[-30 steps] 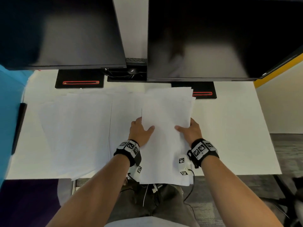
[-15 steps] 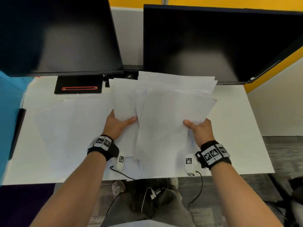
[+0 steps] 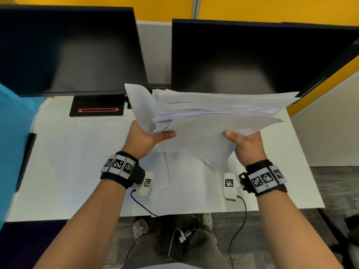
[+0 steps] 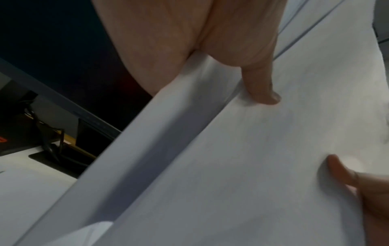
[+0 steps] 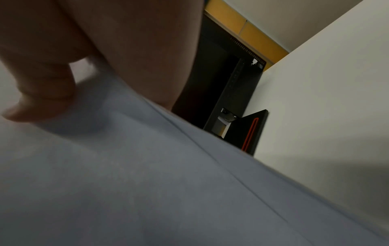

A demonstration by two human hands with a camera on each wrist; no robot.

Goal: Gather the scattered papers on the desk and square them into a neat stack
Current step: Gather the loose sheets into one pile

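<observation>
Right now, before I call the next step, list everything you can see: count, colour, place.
bundle of papers: one uneven sheaf, white, lifted above the desk, edges fanned and not squared
loose papers: several, exact count unclear, white, lying flat on the desk's left and centre
desk: one, white, under everything
monitors: two, black, screens dark, side by side at the back
monitor bases: black with a red slot; one under the left monitor, the other seen only by the right wrist camera
cables: two, black, hanging from the wrist units
left hand: grips the bundle's left edge, thumb on top
right hand: grips the bundle's right near corner, thumb on top
</observation>
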